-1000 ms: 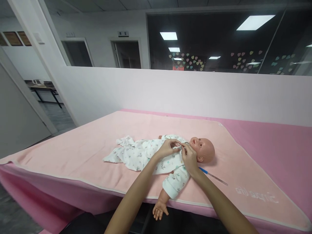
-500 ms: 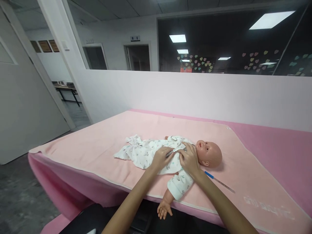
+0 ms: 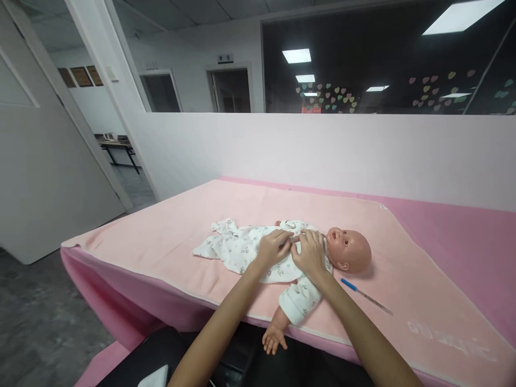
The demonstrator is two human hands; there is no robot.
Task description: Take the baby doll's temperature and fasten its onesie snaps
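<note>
Hands (image 3: pixel 274 248) (image 3: pixel 309 255), two, curl over one doll's (image 3: pixel 350 250) garment (image 3: pixel 242 248), grip too hidden to tell, one blue-ended stick (image 3: pixel 366 296) nearby.

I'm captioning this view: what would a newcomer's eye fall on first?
Probably the bald baby doll lying on the peach blanket, head toward the picture's right. Next, the left hand and right hand, close together at the chest of its patterned white outfit. Then the slim, blue-ended stick near its head.
</note>
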